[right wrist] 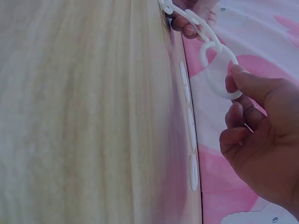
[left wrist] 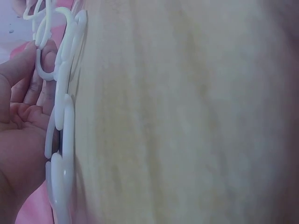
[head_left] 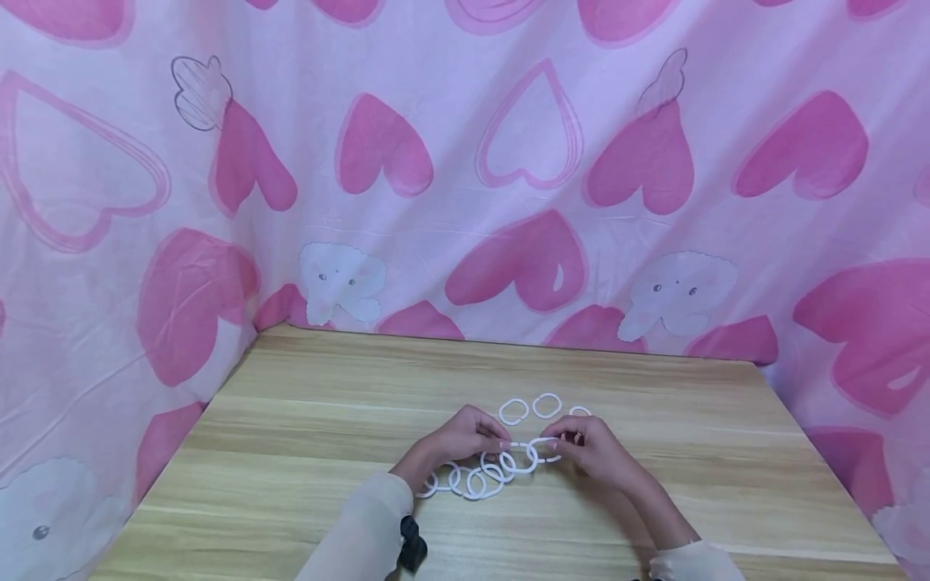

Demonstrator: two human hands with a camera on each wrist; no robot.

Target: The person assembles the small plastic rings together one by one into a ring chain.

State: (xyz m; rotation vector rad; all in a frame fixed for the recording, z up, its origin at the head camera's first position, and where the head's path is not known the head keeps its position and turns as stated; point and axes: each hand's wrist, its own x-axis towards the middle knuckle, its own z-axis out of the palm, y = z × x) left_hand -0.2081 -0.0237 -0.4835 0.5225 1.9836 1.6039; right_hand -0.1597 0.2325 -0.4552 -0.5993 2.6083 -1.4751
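Note:
A chain of white plastic links (head_left: pixel 485 482) lies on the wooden table and rises between both hands. My left hand (head_left: pixel 468 436) pinches a link near the raised end; in the left wrist view the hand (left wrist: pixel 25 102) is beside the hanging chain (left wrist: pixel 68 135). My right hand (head_left: pixel 599 456) pinches the end link (head_left: pixel 545 449) between thumb and forefinger. The right wrist view shows this link (right wrist: pixel 208 70) joined to the neighbouring one, with the right hand (right wrist: pixel 264 126) at its far side, other fingers curled.
Beyond the hands, three loose white links lie in a row on the table (head_left: pixel 327 379): a left one (head_left: pixel 501 413), a middle one (head_left: pixel 535 406) and a right one (head_left: pixel 580 409), partly behind the right hand. A pink heart-patterned cloth (head_left: pixel 450 210) surrounds the table's back and sides.

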